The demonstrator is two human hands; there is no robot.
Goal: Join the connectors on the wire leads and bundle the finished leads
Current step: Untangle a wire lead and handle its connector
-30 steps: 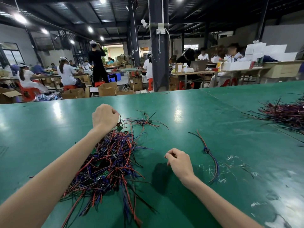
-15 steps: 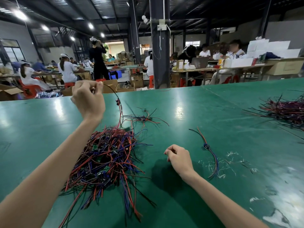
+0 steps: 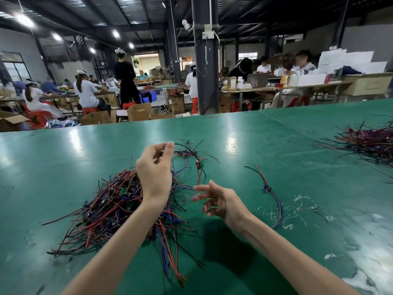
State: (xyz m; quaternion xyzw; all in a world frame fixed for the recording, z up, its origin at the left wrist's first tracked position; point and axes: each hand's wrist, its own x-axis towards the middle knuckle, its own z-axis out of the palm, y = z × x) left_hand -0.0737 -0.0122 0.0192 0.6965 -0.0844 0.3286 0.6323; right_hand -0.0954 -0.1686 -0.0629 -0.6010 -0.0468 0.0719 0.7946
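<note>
Your left hand [image 3: 155, 173] above tangled pile of red, blue and black wire leads [image 3: 110, 205], fingers pinching thin lead [image 3: 198, 165]. Your right hand [image 3: 221, 201] right of pile, fingers spread. Pile on glossy green desk [image 3: 63, 167]; busy workshop beyond.

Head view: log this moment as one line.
left hand pinches lead above wire pile | right hand open, empty, beside pile | separate lead lies apart on green table

Left hand [image 3: 156, 173] hides its grip; far wire pile [image 3: 370, 139] is cropped.
</note>
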